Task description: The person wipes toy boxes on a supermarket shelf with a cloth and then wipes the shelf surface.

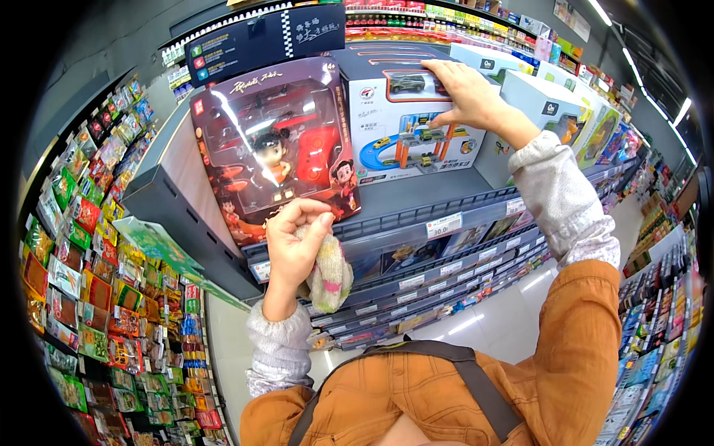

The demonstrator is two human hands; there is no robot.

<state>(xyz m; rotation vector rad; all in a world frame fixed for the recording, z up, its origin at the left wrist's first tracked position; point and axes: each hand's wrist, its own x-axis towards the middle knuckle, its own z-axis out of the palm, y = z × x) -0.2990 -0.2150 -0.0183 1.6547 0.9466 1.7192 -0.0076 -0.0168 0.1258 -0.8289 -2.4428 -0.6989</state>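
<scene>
My left hand is closed around a crumpled cloth, cream with pink and green patches, in front of the shelf edge. Just behind it a dark red boxed toy leans back on the top shelf, with a doll figure and a red controller behind its clear window. My right hand rests with fingers spread on the upper right of a white toy car-park box. That box shows a small car in a window and a printed blue track. Its right side is partly hidden by my hand.
More white toy boxes stand along the shelf to the right. A price-tag rail runs along the shelf's front edge. Hanging snack packets fill the rack at left. Bottles line shelves beyond. Pale tiled floor shows below.
</scene>
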